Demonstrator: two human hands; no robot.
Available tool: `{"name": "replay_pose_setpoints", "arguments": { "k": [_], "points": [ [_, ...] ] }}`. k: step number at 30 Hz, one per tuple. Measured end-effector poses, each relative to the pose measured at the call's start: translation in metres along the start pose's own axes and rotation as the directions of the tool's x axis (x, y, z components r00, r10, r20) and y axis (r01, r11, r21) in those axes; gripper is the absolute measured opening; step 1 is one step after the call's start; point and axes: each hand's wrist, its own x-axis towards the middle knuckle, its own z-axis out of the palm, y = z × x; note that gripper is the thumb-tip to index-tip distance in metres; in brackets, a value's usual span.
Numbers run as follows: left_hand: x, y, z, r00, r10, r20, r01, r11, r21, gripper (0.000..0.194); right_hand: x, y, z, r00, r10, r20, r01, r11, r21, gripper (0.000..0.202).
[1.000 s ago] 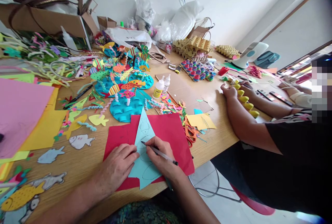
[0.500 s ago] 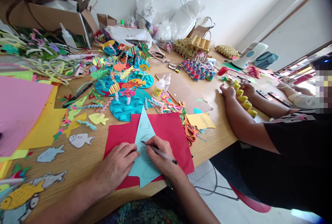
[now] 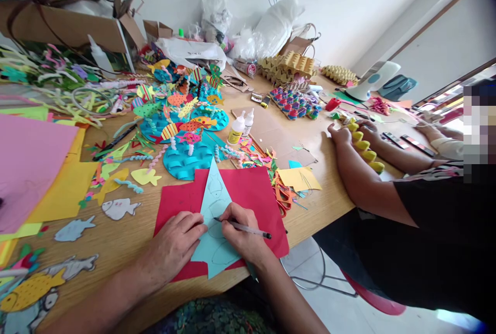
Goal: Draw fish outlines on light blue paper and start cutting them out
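Observation:
A pointed piece of light blue paper with outlines drawn on it lies over red sheets at the table's near edge. My right hand is closed round a black-tipped pen, its point on the blue paper near the middle. My left hand lies flat on the red and blue paper, its fingertips at the blue piece's left edge. Left of it are cut-out fish, among them a white one, a pale blue one and a yellow one.
Blue discs with paper fish, glue bottles and orange scissors stand or lie beyond the red sheets. Pink paper is at the left. At the right a person's hands hold a yellow egg-carton strip.
The pen's tip has shifted slightly right and down on the blue paper, and its back end has swung up and right. My left hand stays in about the same place.

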Motion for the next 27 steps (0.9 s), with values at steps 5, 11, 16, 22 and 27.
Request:
{"name": "replay_pose_setpoints", "arguments": {
  "k": [5,11,16,22,27],
  "points": [
    [0.0014,0.0007,-0.0011,1.000,-0.007,0.005,0.007,1.000,0.000,0.027,-0.0002,0.0016,0.0014,1.000,0.012,-0.016,-0.012,1.000,-0.004,0.014],
    [0.0008,0.0015,-0.0014,1.000,-0.013,0.004,0.013,1.000,-0.011,0.026,0.0005,0.0026,0.0035,0.999,0.035,-0.019,-0.036,0.999,-0.026,0.013],
    [0.0020,0.0017,-0.0027,1.000,-0.016,0.002,0.016,1.000,-0.016,0.025,0.0024,0.0021,0.0048,0.999,0.038,-0.002,-0.038,0.998,-0.058,0.013],
    [0.0018,0.0016,-0.0026,1.000,-0.019,0.021,0.020,0.999,-0.033,0.026,0.0032,0.0020,0.0053,0.999,0.038,-0.002,-0.038,0.996,-0.083,0.014],
    [0.0024,0.0021,-0.0027,1.000,-0.021,0.015,0.021,0.999,-0.029,0.027,0.0021,0.0029,0.0042,0.999,0.028,-0.015,-0.029,0.997,-0.074,0.013]
  ]
}}
